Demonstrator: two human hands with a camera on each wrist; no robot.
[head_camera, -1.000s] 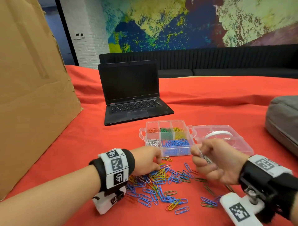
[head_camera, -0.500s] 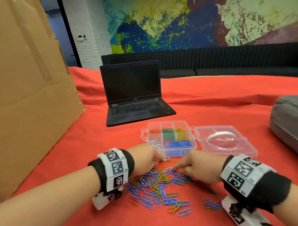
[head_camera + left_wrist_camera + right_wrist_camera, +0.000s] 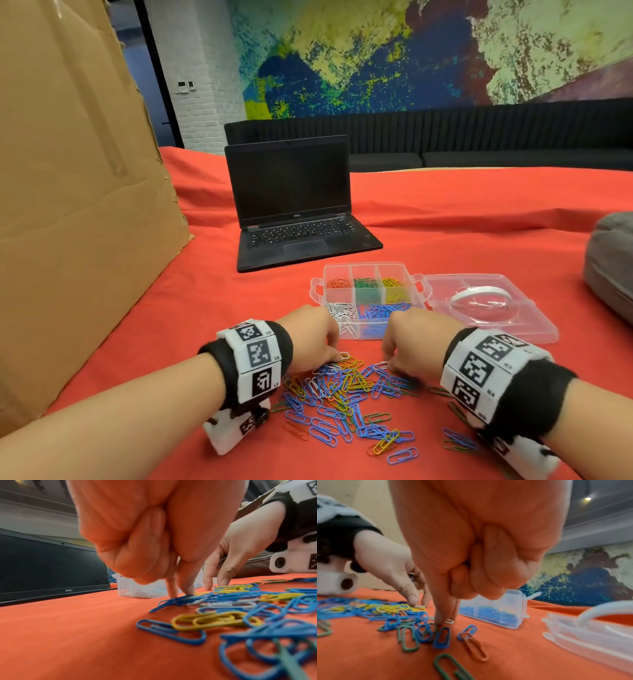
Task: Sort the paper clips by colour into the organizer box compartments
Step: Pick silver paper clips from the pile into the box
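Both of our hands are now working down in the loose multicoloured pile of plastic-coated paper clips [image 3: 346, 397] just before the clear plastic organizer box [image 3: 370, 301], our right hand [image 3: 416, 339] having dropped from chest height, our left hand [image 3: 310, 337] pinching narrowly at a white clip, the right's fingertips [image 3: 440, 620] narrowing on another, so more sorting is beginning.

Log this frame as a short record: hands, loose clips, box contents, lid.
left hand: fingertips down on the loose paper clips
right hand: fingertips down on the same pile
pile colours: mostly blue, with yellow, green, white, orange
organizer box: back row orange, green, yellow; front row white, blue
lid: open, lying flat to the right of the box
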